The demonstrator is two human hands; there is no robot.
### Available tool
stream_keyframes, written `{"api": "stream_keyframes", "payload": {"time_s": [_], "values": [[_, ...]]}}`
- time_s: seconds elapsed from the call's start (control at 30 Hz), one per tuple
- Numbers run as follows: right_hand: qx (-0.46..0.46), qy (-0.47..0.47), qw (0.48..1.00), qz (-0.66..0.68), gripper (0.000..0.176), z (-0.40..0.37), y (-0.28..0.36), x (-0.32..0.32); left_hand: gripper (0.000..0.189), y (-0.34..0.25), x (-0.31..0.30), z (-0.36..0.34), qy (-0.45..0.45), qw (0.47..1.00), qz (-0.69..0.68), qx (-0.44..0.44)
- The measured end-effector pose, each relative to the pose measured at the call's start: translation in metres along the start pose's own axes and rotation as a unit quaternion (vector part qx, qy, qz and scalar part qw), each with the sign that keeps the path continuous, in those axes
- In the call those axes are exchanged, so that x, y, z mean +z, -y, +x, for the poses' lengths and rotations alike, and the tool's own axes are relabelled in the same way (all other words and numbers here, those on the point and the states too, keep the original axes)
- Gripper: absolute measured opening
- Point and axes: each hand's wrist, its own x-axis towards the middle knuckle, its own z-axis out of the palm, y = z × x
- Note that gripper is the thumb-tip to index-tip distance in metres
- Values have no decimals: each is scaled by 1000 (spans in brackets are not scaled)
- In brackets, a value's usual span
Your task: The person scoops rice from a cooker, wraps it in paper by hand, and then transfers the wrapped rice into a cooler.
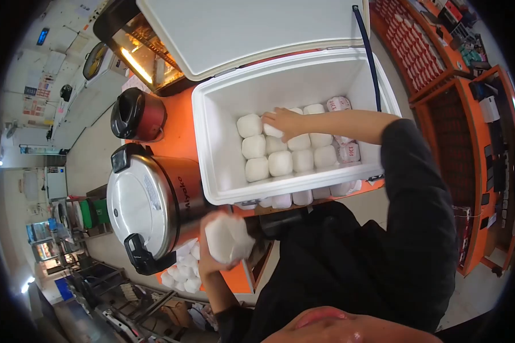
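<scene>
A white wrapped rice pack (229, 239), blurred by motion, is gripped in my left hand (209, 260) outside the cooler's near-left corner. My right hand (286, 122) reaches into the white cooler box (223, 166), its fingers curled over another white rice pack (273, 131) in the upper row. Rows of similar white packs (280, 163) fill the middle of the cooler floor. Along the right end lie several packs with red "RICE" print (349, 152), partly covered by my forearm.
The cooler's lid (257, 34) stands open at the back. On the orange table are a large Miyako rice cooker (140, 206) and a smaller red cooker (140, 116). More white packs (184, 271) lie below left; others (300, 198) line the cooler's near side. A lit glass warmer (140, 51) stands behind.
</scene>
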Motion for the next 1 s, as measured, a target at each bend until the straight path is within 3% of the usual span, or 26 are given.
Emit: {"api": "stream_keyframes", "payload": {"time_s": [0.03, 0.07, 0.1, 0.17, 0.23, 0.33, 0.37, 0.4, 0.43, 0.47, 0.53, 0.57, 0.6, 0.67, 0.7, 0.73, 0.77, 0.8, 0.87, 0.93, 0.97, 1.0], "values": [[-4, -3, 1000, 10, 76, 14, -19, 32, 94, -21, 19, 31, -16, 1000, 20, -2], [-80, -125, 987, -68, 74, 36, -47, 75, 94, -45, 43, 61, -44, 998, 20, -49], [-151, -247, 946, -144, 73, 51, -63, 99, 84, -46, 39, 89, -2, 982, 187, 24], [-173, -225, 957, -63, 66, 46, -61, 87, 74, -49, 48, 146, 32, 887, 445, 123], [-194, -194, 962, 11, 59, 33, -54, 57, 64, -34, 73, 187, 6, 940, 335, -69], [-193, -149, 961, 129, 53, 24, -47, 5, 67, 34, 70, 234, 7, 914, 304, -267], [-73, -57, 955, 283, 56, 30, -56, -11, 66, 52, 68, 249, 14, 900, 278, -336], [51, 39, 904, 423, 58, 34, -60, -21, 66, 71, 67, 263, 9, 900, 277, -337], [213, 151, 758, 598, 55, 34, -60, -24, 62, 90, 67, 277, -23, 889, 218, -402], [211, 153, 758, 598, 55, 21, -47, -28, 59, 107, 67, 283, -53, 871, 158, -463], [277, 78, 680, 675, 64, -21, -1, -36, 56, 143, 64, 282, -55, 858, 126, -494], [287, 73, 703, 646, 80, -26, -2, -27, 54, 149, 62, 286, -54, 847, 92, -521], [285, 70, 704, 646, 80, -26, -9, -17, 54, 145, 61, 285, -54, 848, 95, -519], [245, 80, 731, 631, 79, -25, -15, 5, 52, 131, 56, 272, 31, 839, 168, -517], [227, 64, 805, 544, 86, -23, -16, 1, 53, 122, 48, 273, 76, 823, 281, -488], [225, 70, 806, 543, 86, -18, -18, 12, 49, 98, 43, 268, 96, 837, 363, -399], [189, 47, 874, 446, 88, -13, -23, 30, 45, 67, 41, 258, 110, 839, 439, -303], [147, 23, 928, 342, 89, -11, -26, 41, 40, 38, 39, 245, 87, 881, 400, -236], [136, 39, 929, 342, 86, -21, -13, 54, 33, -16, 37, 206, 39, 948, 289, -127], [231, -57, 801, 549, 77, -22, -6, 73, 31, -56, 30, 147, -24, 975, 212, -60], [223, -49, 806, 546, 77, -19, -8, 81, 31, -67, 25, 109, -64, 976, 204, -39], [298, -62, 752, 584, 76, -12, -14, 89, 30, -63, 19, 69, -118, 982, 145, -24]]}}
